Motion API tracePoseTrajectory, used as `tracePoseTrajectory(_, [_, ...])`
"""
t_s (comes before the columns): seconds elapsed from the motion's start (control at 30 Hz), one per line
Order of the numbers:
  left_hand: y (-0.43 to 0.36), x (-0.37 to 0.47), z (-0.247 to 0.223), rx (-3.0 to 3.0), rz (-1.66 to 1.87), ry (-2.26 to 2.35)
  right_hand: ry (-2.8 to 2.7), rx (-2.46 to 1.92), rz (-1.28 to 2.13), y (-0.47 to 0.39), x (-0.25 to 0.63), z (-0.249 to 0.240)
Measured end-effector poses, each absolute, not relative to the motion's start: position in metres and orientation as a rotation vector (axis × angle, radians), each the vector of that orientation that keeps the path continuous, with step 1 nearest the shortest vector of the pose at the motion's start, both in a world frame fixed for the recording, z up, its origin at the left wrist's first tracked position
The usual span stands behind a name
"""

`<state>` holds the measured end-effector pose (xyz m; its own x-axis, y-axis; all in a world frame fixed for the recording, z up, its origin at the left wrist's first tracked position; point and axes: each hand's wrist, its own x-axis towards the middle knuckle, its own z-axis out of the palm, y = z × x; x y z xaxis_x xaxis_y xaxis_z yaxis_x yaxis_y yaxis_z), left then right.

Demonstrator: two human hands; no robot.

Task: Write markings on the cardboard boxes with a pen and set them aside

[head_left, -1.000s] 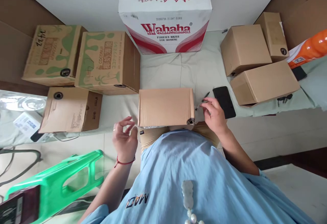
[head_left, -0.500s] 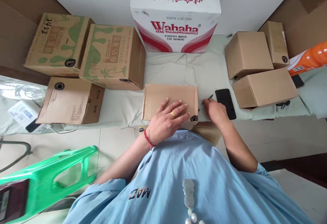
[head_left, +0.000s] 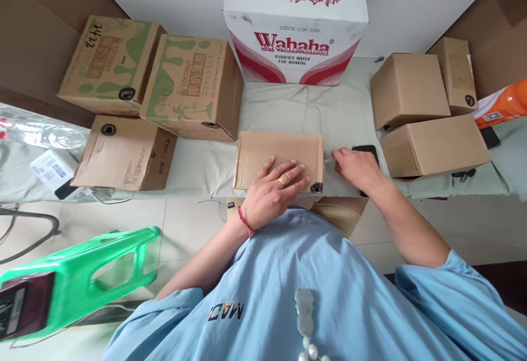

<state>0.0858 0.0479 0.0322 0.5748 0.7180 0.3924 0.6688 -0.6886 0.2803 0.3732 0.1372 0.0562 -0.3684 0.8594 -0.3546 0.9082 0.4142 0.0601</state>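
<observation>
My left hand lies flat with spread fingers on top of a closed brown cardboard box at the front of the cloth-covered table. Just right of that box, my right hand is closed, its fingertips pinched together. A thin pale strip shows between these fingertips and the box's right edge; what it is I cannot make out. Under and behind the right hand lies a black phone, partly hidden. A black mark shows at the box's near right corner.
Cardboard boxes with green print and a plain brown box stand left. At the back is a white Wahaha carton. More brown boxes and an orange bottle are on the right. A green stool is below left.
My right hand has moved right, away from the box and over the phone, and the pale strip now shows. The dark pointed thing by its fingers is out of sight. My left hand stays on the box.
</observation>
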Motion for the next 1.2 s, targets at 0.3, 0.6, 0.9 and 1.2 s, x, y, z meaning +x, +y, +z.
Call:
tracePoseTrajectory(0.3, [0.051, 0.100, 0.027, 2.666, 0.785, 1.410, 2.842, 2.814, -1.558, 0.078, 0.396, 0.084])
tracePoseTrajectory(0.6, [0.052, 0.104, 0.021, 2.576, 0.750, 1.419, 1.852, 2.379, -2.790, 0.053, 0.373, 0.063])
tracePoseTrajectory(0.9, [0.054, 0.109, 0.028, 2.643, 0.686, 1.466, 2.610, 2.457, -1.910, 0.044, 0.353, 0.052])
tracePoseTrajectory(1.2, [0.055, 0.111, 0.029, 2.638, 0.665, 1.471, 2.910, 2.457, -1.239, 0.048, 0.341, 0.056])
